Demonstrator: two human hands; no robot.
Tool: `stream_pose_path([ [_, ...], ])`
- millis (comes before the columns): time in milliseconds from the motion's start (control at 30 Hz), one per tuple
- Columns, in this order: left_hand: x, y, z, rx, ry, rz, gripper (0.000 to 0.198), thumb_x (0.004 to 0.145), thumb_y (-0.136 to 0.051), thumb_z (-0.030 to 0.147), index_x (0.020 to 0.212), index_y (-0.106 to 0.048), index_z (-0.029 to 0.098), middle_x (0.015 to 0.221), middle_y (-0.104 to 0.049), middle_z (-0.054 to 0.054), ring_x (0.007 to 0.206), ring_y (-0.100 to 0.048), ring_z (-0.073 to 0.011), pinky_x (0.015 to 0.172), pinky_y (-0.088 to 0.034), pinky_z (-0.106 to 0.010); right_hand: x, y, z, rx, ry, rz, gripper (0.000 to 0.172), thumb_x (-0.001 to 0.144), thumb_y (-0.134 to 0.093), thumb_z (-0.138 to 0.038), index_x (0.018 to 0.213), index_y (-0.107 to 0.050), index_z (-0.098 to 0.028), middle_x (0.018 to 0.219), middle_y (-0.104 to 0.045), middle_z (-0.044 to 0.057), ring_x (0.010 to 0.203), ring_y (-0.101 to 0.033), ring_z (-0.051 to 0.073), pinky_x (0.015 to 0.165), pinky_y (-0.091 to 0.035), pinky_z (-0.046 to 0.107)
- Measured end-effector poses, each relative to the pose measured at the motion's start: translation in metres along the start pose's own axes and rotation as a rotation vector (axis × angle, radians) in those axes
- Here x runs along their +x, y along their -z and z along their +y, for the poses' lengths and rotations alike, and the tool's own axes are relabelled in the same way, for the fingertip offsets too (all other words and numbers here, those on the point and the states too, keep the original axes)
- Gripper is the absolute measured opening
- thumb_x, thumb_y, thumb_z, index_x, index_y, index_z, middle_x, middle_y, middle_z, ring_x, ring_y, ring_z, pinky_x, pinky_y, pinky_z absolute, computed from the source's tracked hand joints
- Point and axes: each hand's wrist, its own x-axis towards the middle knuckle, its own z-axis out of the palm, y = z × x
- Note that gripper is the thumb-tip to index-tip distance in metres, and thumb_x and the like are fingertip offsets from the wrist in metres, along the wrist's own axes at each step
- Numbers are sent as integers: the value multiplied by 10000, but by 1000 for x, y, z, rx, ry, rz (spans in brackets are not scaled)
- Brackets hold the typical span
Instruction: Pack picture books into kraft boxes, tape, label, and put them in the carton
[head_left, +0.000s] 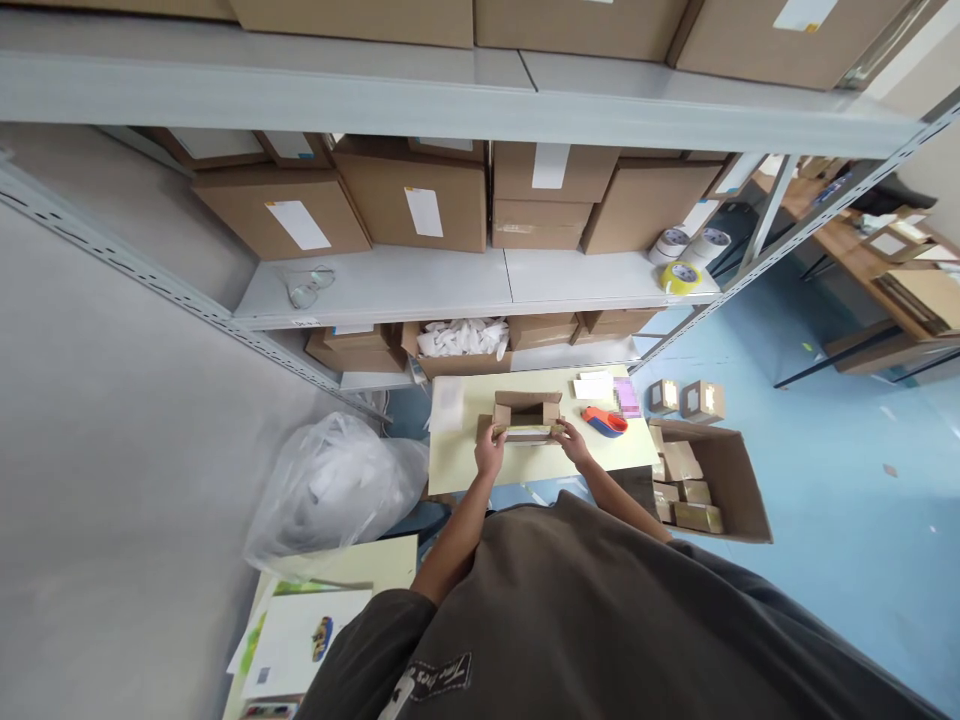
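A small open cardboard box (528,398) stands on the pale yellow table (457,462), its flaps up. My left hand (490,451) grips the near left corner of the box, fingers closed on the cardboard. At the near right corner, my right hand (573,443) pinches the box's edge. Inside, the box looks dark and its contents cannot be made out. Just right of the box lies an orange and blue tape dispenser (604,421). White paper slips (593,386) and a purple sheet (627,397) are behind it.
Metal shelving (390,290) with several cardboard boxes rises beyond the table. Tape rolls (681,277) and glasses (309,287) sit on a shelf. A large carton (739,485) of small boxes stands right; a plastic bag (330,490) bulges left. A second table (394,560) holds papers.
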Motion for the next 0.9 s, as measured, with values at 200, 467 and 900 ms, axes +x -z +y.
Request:
stream_pose_path([
  [200,-1,6,3,-20,-26,-7,530,920,-757,358,1429,-632,275,1360,-721,-116,1263,-673,-301,1110,-493,-423,7,-4,4,-30,59,35,559,814,-703,-514,1291,-708,-222,1125,-805,104,1035,-749,316,913,-603,440],
  [467,29,24,33,131,-199,-102,957,747,-864,169,1613,-482,313,1748,-335,-129,1530,-428,-394,1205,-420,-467,14,-6,17,-147,33,78,498,834,-700,-435,1296,-667,-252,1160,-786,100,992,-767,286,934,-601,450],
  [900,40,14,13,118,-76,-238,600,883,-787,328,1467,-666,261,1507,-612,-158,1444,-527,-364,1220,-394,-450,9,-7,12,-466,133,26,789,921,-572,-314,1688,-393,-261,1577,-590,152,1157,-723,322,1021,-562,460],
])
